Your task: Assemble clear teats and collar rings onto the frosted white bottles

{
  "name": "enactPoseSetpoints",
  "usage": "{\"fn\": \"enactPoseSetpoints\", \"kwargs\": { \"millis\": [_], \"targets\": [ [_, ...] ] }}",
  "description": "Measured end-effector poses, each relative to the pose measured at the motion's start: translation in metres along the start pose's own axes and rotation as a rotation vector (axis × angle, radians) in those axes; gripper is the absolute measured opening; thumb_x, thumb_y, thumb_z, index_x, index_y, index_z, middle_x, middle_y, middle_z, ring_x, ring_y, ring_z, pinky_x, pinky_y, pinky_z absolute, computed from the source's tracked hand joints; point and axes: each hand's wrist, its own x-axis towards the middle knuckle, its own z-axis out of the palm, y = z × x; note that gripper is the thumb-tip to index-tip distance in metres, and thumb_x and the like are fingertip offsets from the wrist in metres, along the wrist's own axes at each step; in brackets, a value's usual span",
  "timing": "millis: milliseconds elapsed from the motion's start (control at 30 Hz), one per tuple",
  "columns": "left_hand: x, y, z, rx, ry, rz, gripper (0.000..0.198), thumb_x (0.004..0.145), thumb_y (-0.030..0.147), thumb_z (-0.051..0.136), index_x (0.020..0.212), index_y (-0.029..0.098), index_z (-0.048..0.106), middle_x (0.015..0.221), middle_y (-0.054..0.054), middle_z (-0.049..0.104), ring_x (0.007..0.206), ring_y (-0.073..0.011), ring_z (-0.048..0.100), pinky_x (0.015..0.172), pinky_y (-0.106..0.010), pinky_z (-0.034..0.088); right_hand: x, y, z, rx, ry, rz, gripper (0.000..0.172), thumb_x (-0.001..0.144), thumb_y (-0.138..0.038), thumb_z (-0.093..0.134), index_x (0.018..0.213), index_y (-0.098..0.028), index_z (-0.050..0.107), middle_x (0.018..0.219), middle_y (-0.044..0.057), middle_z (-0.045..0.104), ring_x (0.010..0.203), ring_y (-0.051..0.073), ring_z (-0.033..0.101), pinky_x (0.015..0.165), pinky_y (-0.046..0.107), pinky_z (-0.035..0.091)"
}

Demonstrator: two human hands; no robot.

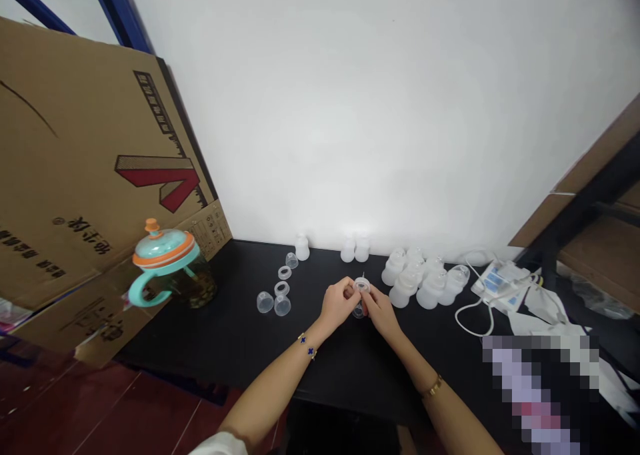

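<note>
Above the black table, my left hand (340, 303) and my right hand (380, 309) are closed together on a translucent bottle collar ring (361, 283). Fingertips of both hands pinch its near edge, and a thin tip sticks up behind it. Just under the fingers is another clear piece, partly hidden. To the left lie two loose collar rings (282, 288) and several clear dome caps (283, 305). On the right, capped baby bottles (431, 288) stand in a cluster. Uncapped white bottles (348, 249) are by the wall, with one more bottle (302, 247) further left.
A teal and orange lidded jug (167, 265) stands at the table's left, beside a large cardboard box (90, 161). White cables (493, 308) and papers (543, 306) lie at the right. The white wall (350, 108) borders the table's back edge.
</note>
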Motion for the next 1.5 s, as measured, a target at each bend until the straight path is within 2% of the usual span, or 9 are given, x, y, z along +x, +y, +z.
{"fn": "enactPoseSetpoints", "kwargs": {
  "millis": [200, 800, 1500],
  "targets": [
    [-0.0001, -0.0011, 0.0019, -0.054, 0.011, -0.005, 0.016, 0.082, 0.029, 0.059, 0.071, 0.019, 0.055, 0.058, 0.006, 0.054, 0.055, -0.0101, 0.051, 0.056, -0.021, 0.037, -0.0003, 0.0001, 0.0000, -0.009, 0.010, -0.013, 0.033, 0.093, -0.044, 0.048, 0.067, -0.023, 0.049, 0.052, -0.005, 0.049, 0.052, 0.015, 0.049, 0.054, 0.025, 0.036],
    [-0.0011, 0.0049, -0.0002, -0.105, 0.026, 0.035, 0.013, 0.077, 0.025, 0.060, 0.068, 0.020, 0.051, 0.057, 0.006, 0.052, 0.053, -0.0091, 0.047, 0.054, -0.020, 0.037, -0.0011, 0.0015, -0.0001, -0.015, 0.010, -0.045, 0.029, 0.093, -0.041, 0.047, 0.077, -0.022, 0.062, 0.057, -0.004, 0.053, 0.053, 0.016, 0.052, 0.053, 0.026, 0.038],
    [-0.0015, 0.0080, -0.0037, -0.124, 0.032, 0.064, 0.018, 0.077, 0.024, 0.060, 0.064, 0.019, 0.048, 0.056, 0.007, 0.045, 0.053, -0.0088, 0.044, 0.054, -0.020, 0.034, -0.0020, -0.0027, -0.0007, 0.005, 0.008, -0.063, 0.032, 0.094, -0.042, 0.048, 0.076, -0.020, 0.063, 0.059, -0.003, 0.055, 0.052, 0.015, 0.051, 0.052, 0.025, 0.037]
  ]
}}
